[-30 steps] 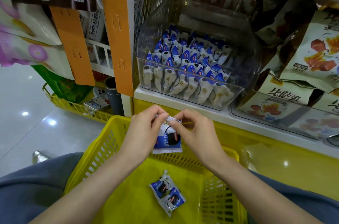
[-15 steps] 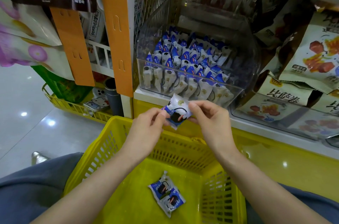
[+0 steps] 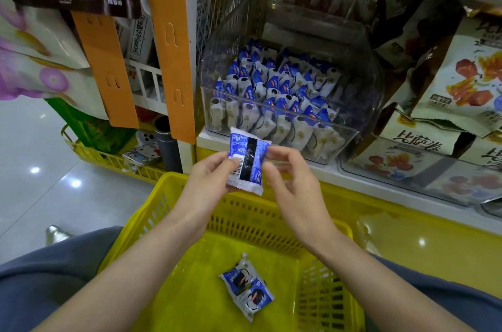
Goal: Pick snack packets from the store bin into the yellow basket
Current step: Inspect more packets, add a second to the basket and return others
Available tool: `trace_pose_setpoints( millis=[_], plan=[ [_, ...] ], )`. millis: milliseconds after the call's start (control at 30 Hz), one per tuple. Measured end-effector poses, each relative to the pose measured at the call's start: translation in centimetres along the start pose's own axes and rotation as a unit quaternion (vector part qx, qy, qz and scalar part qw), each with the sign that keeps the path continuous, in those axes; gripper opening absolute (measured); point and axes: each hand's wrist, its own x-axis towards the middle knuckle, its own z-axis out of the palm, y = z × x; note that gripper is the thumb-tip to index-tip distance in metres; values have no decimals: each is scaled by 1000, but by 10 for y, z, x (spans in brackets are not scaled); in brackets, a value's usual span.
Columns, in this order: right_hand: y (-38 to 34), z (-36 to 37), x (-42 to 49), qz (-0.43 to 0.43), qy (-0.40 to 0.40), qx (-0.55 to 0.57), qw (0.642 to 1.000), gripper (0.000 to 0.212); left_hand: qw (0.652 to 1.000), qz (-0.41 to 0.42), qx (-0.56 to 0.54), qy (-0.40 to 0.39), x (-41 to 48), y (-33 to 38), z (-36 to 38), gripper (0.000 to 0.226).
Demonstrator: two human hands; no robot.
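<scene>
**Snack packet held upright over yellow basket**

A person holds one blue-and-white snack packet (image 3: 247, 161) above the far rim of the yellow basket (image 3: 141, 220), with a grip on each side of it. The packet stands on end. Its long axis runs nearly vertical, leaning slightly, with one crimped end pointing up and away from the basket and the other pointing down toward it. The back faces the camera, showing a black centre strip and a barcode.

The left hand (image 3: 209, 179) is clenched on the packet's left edge, with the thumb lying over the barcode. The right hand (image 3: 292, 182) pinches the upper right edge between curled fingertips. The packet spans the gap between the two grips, and most of its face is uncovered.

Two matching packets (image 3: 247, 285) lie overlapping on the basket floor, directly below the hands. Beyond the basket's far rim and higher up, on the shelf, is the clear store bin (image 3: 361, 103), packed with rows of the same packets (image 3: 271, 92).
</scene>
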Motion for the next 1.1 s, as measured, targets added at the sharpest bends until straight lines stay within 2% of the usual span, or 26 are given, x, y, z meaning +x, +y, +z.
trace_pose_setpoints(
  millis=[67,133,200,267,367,467,733,833,967,1100],
  plan=[
    [0,-1,4,126,-17,119,985,23,1000,10,19,-21,-2,1,1,17],
    [0,-4,7,203,-53,232,950,27,998,26,34,-47,-3,1,3,19],
    [-1,-6,8,223,-85,297,925,25,995,52,51,-61,-4,0,5,20],
    [-1,-6,8,223,-83,318,918,24,988,104,110,-35,-4,-3,5,19],
    [2,-5,7,226,-35,317,921,25,942,199,271,19,-4,-10,3,35],
    [2,-2,6,223,-12,294,929,27,916,235,325,-6,-7,-12,3,36],
    [2,0,4,209,15,235,949,27,899,237,366,-50,-8,-13,-2,29],
    [4,0,3,205,14,226,952,28,908,220,351,-67,-6,-11,-3,28],
    [3,1,3,181,6,226,957,22,926,204,310,-66,-5,-10,-1,17],
    [-2,1,3,130,-21,184,974,15,915,209,339,-60,-5,-9,-3,17]
  ],
)
